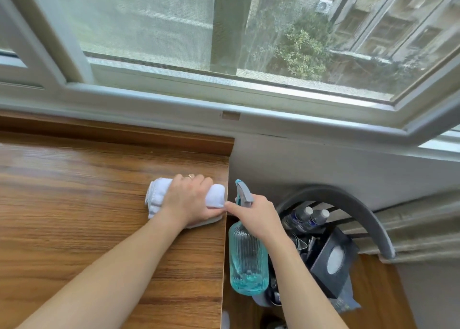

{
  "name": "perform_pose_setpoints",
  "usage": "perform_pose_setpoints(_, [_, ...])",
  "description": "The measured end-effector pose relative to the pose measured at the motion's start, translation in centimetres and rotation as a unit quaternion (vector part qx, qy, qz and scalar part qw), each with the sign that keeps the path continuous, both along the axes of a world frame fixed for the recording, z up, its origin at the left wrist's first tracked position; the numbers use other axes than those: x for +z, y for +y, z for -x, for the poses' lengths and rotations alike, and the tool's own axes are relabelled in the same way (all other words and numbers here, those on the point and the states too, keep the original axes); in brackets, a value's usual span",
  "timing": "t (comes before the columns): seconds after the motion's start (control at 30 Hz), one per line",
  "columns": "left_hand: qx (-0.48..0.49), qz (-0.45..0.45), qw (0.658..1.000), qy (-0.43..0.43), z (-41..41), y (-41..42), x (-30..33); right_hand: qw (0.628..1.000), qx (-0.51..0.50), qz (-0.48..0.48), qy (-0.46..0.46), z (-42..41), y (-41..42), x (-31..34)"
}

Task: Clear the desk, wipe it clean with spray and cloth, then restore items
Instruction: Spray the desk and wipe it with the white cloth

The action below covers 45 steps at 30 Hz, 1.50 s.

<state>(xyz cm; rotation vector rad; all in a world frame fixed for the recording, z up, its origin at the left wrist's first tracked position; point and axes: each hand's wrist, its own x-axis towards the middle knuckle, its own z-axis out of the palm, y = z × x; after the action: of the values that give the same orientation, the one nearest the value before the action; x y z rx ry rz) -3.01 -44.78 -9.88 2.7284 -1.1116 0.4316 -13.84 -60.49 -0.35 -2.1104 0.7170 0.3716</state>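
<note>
Pressing down on a folded white cloth [159, 199], the left hand [189, 200] lies over its middle with the fingers curled over the far side, so it grips the cloth against the brown wood-grain bench [99, 204]. The cloth sits near the right edge of the bench, with one end just at that edge, close to the far right corner. To the left and toward the person, the bench surface is wide and bare, giving much room to move. A raised wooden ledge [124, 134] borders the far edge, under the white window frame [224, 89].

The right hand [258, 214] holds a clear blue ribbed plastic spray bottle [247, 259] by its neck, fingers closed around it below the grey trigger head; the bottle hangs beyond the right edge of the bench, off the surface. Its thumb nearly touches the left hand. Just right of the bottle stands a grey chair [348, 204] carrying two dark water bottles [308, 219] and a black tissue box [333, 259].
</note>
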Motion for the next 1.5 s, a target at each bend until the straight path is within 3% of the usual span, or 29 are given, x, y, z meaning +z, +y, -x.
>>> perform_pose_setpoints(0.43, [0.017, -0.043, 0.999, 0.019, -6.8, -3.9, 0.7, 1.000, -0.008, 0.028, 0.001, -0.7, 0.6, -0.6])
perform_pose_setpoints(0.87, [0.047, -0.098, 0.992, 0.062, -2.6, -2.3, 2.0, 0.997, -0.011, 0.064, -0.038, 0.3, 2.9, 2.4])
perform_pose_setpoints(1.0, [0.010, -0.129, 0.975, 0.181, -3.5, -1.8, 3.4, 0.996, 0.006, 0.071, -0.054, -0.5, 3.8, 3.6])
perform_pose_setpoints(1.1, [-0.003, -0.021, 0.945, 0.325, -4.7, 0.5, 5.0, 0.995, 0.033, 0.067, -0.064, -1.6, 5.0, 4.6])
perform_pose_setpoints(1.2, [0.042, 0.091, 0.929, 0.356, -4.8, 4.3, 6.7, 0.993, 0.055, 0.041, -0.092, -3.3, 6.9, 5.8])
perform_pose_setpoints(1.3, [0.077, 0.144, 0.917, 0.363, -4.0, 8.7, 7.6, 0.988, 0.081, 0.013, -0.132, -5.4, 9.5, 7.1])
perform_pose_setpoints(1.5, [0.106, 0.122, 0.862, 0.481, -3.6, 15.6, 9.0, 0.973, 0.100, -0.003, -0.207, -11.0, 15.0, 7.3])
